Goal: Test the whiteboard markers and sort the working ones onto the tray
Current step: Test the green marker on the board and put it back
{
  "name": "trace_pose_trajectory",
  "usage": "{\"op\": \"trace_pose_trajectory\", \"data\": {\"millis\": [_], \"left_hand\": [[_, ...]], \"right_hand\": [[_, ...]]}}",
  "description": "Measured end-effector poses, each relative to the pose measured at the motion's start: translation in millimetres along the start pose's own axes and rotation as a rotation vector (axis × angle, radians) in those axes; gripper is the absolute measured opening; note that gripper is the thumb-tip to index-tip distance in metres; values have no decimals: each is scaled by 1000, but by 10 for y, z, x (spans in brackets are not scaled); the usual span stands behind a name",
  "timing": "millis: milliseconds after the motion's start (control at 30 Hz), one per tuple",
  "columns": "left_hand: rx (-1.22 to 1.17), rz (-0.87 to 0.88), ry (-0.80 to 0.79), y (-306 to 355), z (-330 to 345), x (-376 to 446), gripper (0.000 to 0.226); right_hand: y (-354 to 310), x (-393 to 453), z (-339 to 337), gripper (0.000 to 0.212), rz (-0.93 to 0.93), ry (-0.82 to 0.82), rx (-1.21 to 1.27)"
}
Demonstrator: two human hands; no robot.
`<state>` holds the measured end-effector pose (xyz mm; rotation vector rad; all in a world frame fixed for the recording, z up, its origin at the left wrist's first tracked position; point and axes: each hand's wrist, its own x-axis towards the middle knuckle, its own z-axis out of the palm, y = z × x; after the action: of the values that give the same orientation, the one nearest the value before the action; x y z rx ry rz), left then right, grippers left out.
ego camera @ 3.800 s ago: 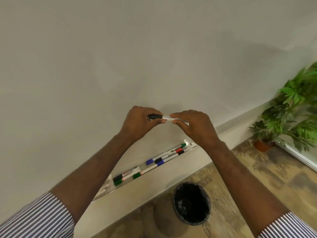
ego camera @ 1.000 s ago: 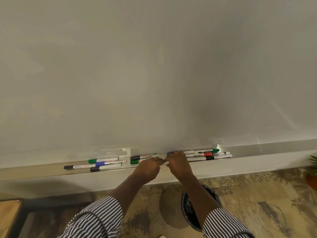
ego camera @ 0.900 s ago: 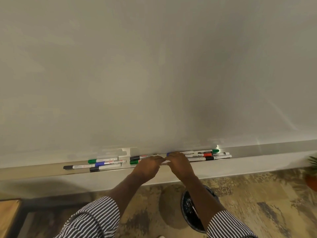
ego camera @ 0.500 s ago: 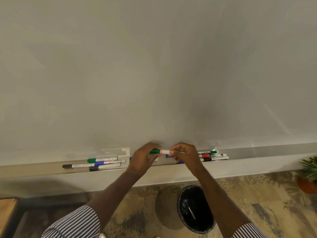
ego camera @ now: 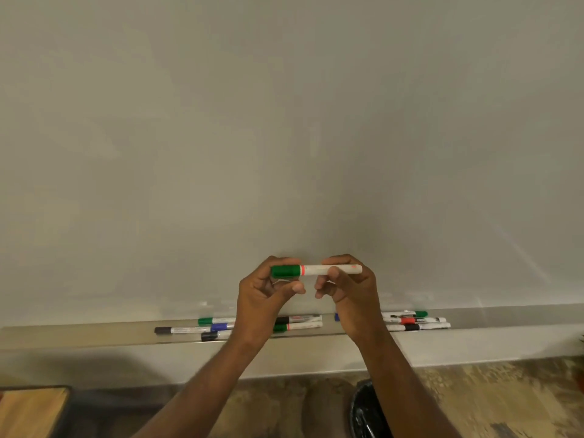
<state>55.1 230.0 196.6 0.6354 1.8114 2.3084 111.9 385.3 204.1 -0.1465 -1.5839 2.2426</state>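
Observation:
I hold a green-capped white marker level in front of the whiteboard, a little above the tray. My left hand grips its green cap end. My right hand pinches the white barrel. The cap is on. Below, the long metal tray carries several more markers: a left group with black, blue and green caps, a middle pair partly hidden by my left wrist, and a right group with green, red and black bands.
A black waste bin stands on the patterned floor below my right forearm. A wooden surface shows at the bottom left corner. A plant's edge is at the far right.
Both hands were down at the tray among the markers; they have picked out the green marker and lifted it up in front of the board.

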Motion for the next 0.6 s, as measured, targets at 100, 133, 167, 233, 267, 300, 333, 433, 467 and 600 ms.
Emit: {"op": "trace_pose_trajectory", "data": {"millis": [100, 133, 167, 233, 267, 300, 333, 433, 467, 600], "left_hand": [[-43, 10, 56, 144, -138, 0, 26], [-57, 10, 75, 183, -172, 12, 27], [-74, 8, 88, 221, -198, 26, 29], [-127, -5, 113, 297, -231, 43, 34], [-156, -21, 137, 326, -235, 44, 36], [-168, -38, 173, 349, -236, 40, 39], [-168, -48, 214, 364, -234, 32, 41], [-222, -55, 287, 414, -227, 26, 42], [-250, -55, 296, 440, -231, 37, 37], [-293, -25, 262, 562, -248, 72, 32]], "right_hand": [[25, 14, 291, 46, 2, 46, 72], [38, 13, 388, 47, 1, 60, 83], [49, 9, 487, 49, 0, 75, 94], [74, -9, 696, 53, -4, 111, 118], [92, -24, 805, 55, -8, 129, 135], [112, -37, 911, 56, -16, 146, 159], [138, -47, 1007, 55, -29, 158, 183], [177, -44, 1230, 44, -61, 168, 233], [170, -33, 1274, 43, -69, 179, 236], [162, 0, 1395, 43, -104, 243, 224]]}}
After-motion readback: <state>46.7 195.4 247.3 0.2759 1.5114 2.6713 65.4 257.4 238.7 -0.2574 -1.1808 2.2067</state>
